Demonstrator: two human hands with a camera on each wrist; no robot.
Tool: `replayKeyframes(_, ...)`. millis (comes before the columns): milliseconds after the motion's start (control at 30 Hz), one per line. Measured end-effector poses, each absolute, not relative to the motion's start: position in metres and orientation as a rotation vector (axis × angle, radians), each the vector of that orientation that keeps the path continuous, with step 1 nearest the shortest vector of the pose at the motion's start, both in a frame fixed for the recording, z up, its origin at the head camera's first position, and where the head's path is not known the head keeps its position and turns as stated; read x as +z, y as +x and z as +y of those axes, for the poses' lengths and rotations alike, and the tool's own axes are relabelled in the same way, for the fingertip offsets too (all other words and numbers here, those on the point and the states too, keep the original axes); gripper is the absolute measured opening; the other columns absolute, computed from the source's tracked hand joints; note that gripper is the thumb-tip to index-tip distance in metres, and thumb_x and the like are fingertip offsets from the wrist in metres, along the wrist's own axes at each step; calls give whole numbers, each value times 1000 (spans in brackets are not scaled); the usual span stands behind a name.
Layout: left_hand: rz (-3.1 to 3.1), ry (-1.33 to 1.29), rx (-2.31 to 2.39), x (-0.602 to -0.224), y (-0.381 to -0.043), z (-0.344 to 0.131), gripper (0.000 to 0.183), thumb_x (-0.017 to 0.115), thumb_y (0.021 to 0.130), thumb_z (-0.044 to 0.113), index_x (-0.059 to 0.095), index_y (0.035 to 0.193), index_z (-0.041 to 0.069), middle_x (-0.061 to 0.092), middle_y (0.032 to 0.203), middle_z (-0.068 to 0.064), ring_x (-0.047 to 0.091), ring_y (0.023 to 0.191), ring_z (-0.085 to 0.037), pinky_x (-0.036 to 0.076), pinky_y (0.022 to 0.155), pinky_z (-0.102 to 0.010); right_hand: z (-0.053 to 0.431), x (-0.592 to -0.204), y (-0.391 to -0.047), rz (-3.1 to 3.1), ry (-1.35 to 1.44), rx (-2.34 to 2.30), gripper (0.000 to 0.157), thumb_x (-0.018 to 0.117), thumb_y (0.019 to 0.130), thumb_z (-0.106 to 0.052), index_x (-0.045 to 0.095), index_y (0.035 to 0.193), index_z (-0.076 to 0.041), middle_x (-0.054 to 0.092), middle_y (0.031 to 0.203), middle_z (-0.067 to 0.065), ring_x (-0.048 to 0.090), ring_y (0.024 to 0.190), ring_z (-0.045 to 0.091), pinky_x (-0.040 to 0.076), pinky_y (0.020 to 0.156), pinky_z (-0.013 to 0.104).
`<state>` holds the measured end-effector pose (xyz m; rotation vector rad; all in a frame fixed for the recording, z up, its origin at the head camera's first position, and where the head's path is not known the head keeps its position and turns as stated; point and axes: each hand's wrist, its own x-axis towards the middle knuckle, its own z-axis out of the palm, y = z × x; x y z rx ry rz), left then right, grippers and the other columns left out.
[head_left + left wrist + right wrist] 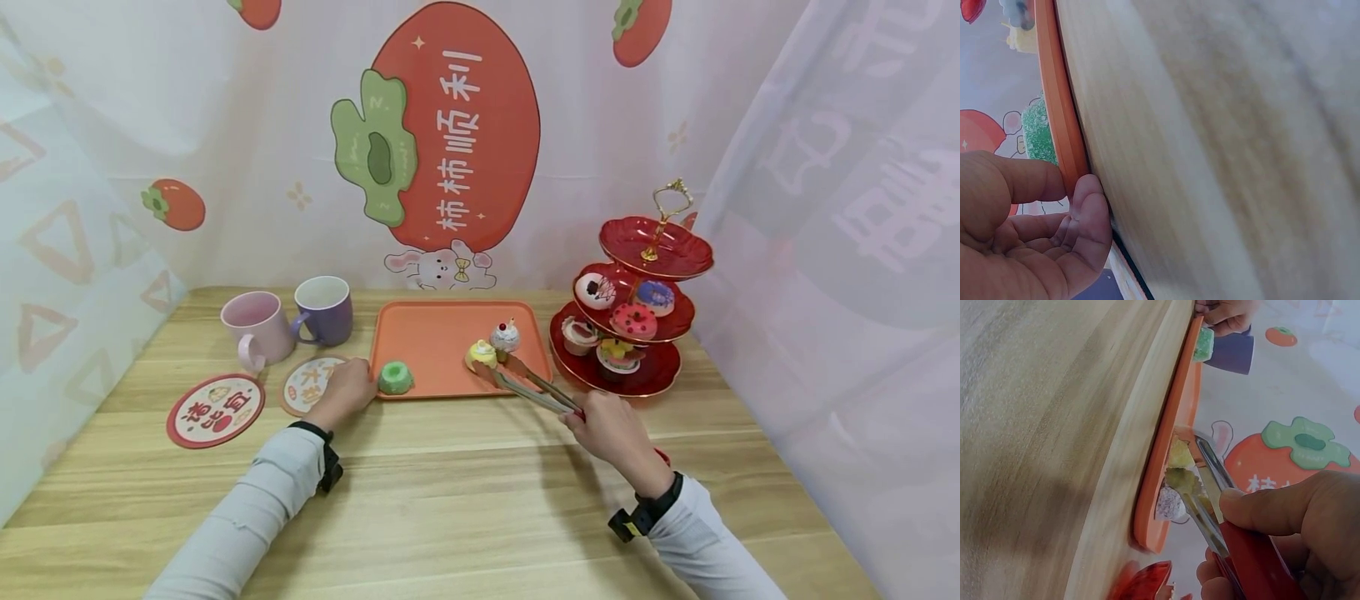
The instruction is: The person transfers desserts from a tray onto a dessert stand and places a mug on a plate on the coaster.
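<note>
My left hand [343, 392] pinches the near left corner of the orange tray [442, 321] between thumb and fingers, as the left wrist view shows. Red-handled metal tongs [531, 390] are gripped in my right hand [617, 433]. Their tips stand around a small yellow cake [481, 355] on the tray's right side. Right behind it sits a white cake with a red berry on top [506, 336]. A green ring-shaped cake [395, 377] lies by the near left corner, close to my left fingers.
A red three-tier stand [656, 247] with several small cakes and donuts rises right of the tray. On the left are a pink mug [257, 327], a purple mug [324, 308] and two round coasters [216, 410], one partly behind my left hand. A printed curtain hangs behind.
</note>
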<state>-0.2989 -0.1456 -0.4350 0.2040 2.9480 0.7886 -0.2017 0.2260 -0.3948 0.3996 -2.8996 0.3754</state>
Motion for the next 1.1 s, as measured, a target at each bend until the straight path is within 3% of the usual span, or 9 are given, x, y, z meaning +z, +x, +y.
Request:
replayKeyframes(467,2968,184,756,-434,-298,-145,18,53,88,7,50,71,1,48,64,-9,46,58,-24,39,57,-36,230,-378,-193,-2852,430,415,23,75,78,-19,58,65,-11,37,53,-6,37,49,13,31,45,29)
replayKeyframes(700,3002,210,732,-436,-299,-145,21,54,87,7,48,68,2,47,62,-8,47,57,-25,40,57,-37,235,-358,-188,-2818,440,443,14,74,79,-17,64,74,-8,42,56,-5,38,48,12,31,44,29)
replayKeyframes(1100,3004,231,761,-435,-297,-146,20,53,87,6,48,68,1,47,62,-8,45,56,-24,38,56,-36,249,-322,-177,-2812,390,402,16,73,80,-18,68,84,-4,49,61,1,41,50,14,31,45,31)
